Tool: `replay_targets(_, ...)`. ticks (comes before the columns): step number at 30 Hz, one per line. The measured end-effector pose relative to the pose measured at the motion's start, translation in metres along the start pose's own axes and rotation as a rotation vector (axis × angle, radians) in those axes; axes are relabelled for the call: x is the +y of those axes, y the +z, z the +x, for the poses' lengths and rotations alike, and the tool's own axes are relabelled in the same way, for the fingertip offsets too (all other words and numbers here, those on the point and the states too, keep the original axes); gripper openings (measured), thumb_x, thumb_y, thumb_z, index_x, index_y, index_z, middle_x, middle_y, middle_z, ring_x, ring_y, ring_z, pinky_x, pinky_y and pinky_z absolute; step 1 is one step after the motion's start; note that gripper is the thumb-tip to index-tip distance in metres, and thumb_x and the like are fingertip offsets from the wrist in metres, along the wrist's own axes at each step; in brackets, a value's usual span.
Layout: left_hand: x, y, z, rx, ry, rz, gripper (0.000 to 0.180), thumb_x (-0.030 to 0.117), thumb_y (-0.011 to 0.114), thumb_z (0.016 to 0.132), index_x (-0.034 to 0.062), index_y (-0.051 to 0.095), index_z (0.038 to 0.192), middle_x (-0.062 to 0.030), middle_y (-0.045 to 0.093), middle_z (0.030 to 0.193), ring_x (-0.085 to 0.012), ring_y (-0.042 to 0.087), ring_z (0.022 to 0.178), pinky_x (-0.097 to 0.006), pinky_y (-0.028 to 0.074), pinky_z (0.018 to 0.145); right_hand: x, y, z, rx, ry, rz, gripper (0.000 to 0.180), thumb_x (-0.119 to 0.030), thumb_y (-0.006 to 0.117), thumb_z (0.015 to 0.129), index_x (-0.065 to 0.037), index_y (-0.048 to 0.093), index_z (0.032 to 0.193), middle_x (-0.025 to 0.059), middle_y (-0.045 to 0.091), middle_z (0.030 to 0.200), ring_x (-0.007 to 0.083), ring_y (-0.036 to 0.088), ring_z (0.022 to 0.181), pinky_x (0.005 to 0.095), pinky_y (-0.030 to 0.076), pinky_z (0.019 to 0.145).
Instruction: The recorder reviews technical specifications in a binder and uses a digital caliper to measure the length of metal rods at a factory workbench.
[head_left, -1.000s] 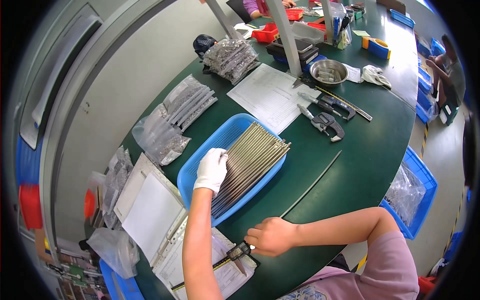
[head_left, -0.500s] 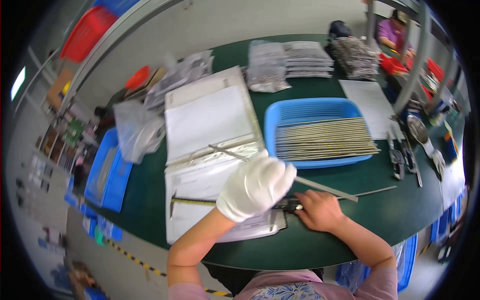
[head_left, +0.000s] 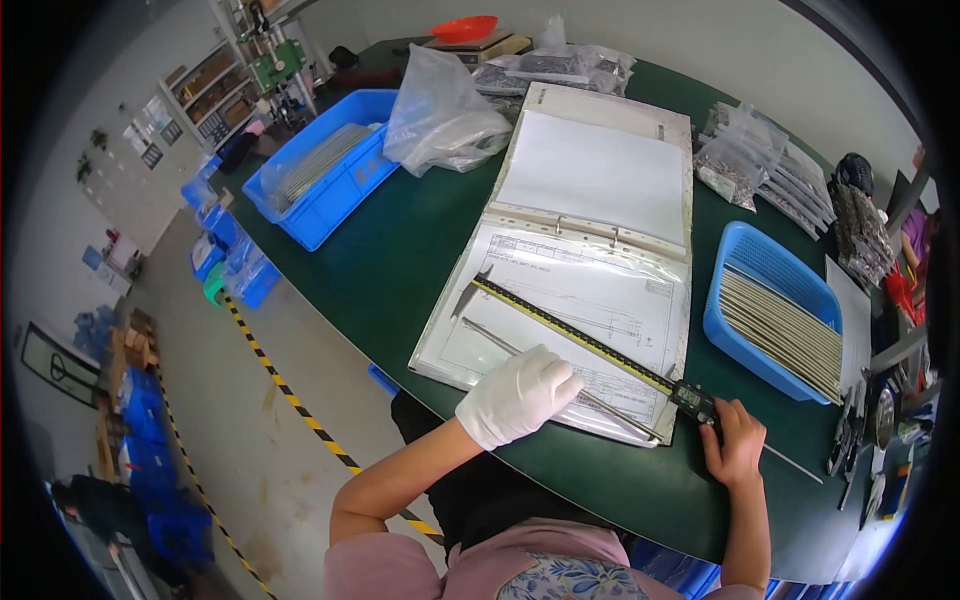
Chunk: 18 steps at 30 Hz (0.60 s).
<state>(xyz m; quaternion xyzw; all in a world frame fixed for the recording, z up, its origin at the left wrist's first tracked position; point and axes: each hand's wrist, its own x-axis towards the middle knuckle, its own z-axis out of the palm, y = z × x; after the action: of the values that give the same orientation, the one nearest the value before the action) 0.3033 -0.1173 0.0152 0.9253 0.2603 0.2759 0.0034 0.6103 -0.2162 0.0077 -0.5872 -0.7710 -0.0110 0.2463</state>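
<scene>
My left hand [head_left: 517, 393], in a white glove, rests on a thin metal rod [head_left: 495, 338] that lies across the open binder [head_left: 590, 250]. My right hand [head_left: 735, 440], bare, holds the slider end of a long digital caliper [head_left: 585, 340]. The caliper lies diagonally over the binder's lower page, a drawing in a plastic sleeve, parallel to the rod. A blue basket [head_left: 775, 310] filled with several more metal rods stands to the right of the binder.
The green table [head_left: 400, 250] curves around me. A blue bin [head_left: 325, 180] of rods and clear plastic bags [head_left: 440, 115] sit at the far left. Bagged parts [head_left: 740, 155] lie at the back right. Hand tools [head_left: 850, 440] lie at the right edge. Yellow-black tape [head_left: 290, 400] marks the floor.
My view has swung left toward the binder. My gloved left hand has come down onto the rod on the page, and my right hand still holds the caliper, now laid alongside the rod.
</scene>
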Motion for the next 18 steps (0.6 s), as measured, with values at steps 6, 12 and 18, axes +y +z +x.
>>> replay_targets(6, -0.0024, 0.0, 0.0019, -0.022, -0.054, -0.054, 0.009, 0.014, 0.055, 0.075, 0.0054, 0.052, 0.074, -0.0082, 0.046, 0.074, -0.0245, 0.053, 0.072, -0.035, 0.048, 0.065, -0.0001, -0.0024, 0.0009, -0.003, 0.008, 0.004, 0.031, -0.013, 0.062, 0.068, 0.0, 0.056, 0.095, 0.0127, 0.049, 0.07, 0.0309, 0.049, 0.055, 0.038, 0.039, 0.049)
replay_targets(12, -0.0022, 0.003, -0.0003, -0.035, -0.093, -0.09, 0.009, 0.013, 0.054, 0.076, 0.0043, 0.052, 0.076, -0.0096, 0.047, 0.074, -0.0265, 0.053, 0.073, -0.036, 0.048, 0.067, 0.0025, -0.0024, -0.0035, 0.013, -0.007, 0.001, 0.028, -0.012, 0.062, 0.068, 0.0, 0.055, 0.093, 0.0131, 0.049, 0.07, 0.0313, 0.049, 0.055, 0.0385, 0.039, 0.049)
replay_targets(18, 0.0005, 0.0009, 0.0018, -0.07, -0.121, -0.05, 0.006, 0.011, 0.054, 0.074, 0.0052, 0.053, 0.077, -0.0088, 0.047, 0.076, -0.0256, 0.052, 0.074, -0.035, 0.048, 0.066, -0.001, -0.0068, -0.0061, -0.025, 0.047, -0.005, 0.027, -0.014, 0.063, 0.069, 0.0, 0.055, 0.091, 0.0127, 0.05, 0.069, 0.0316, 0.05, 0.054, 0.0382, 0.04, 0.049)
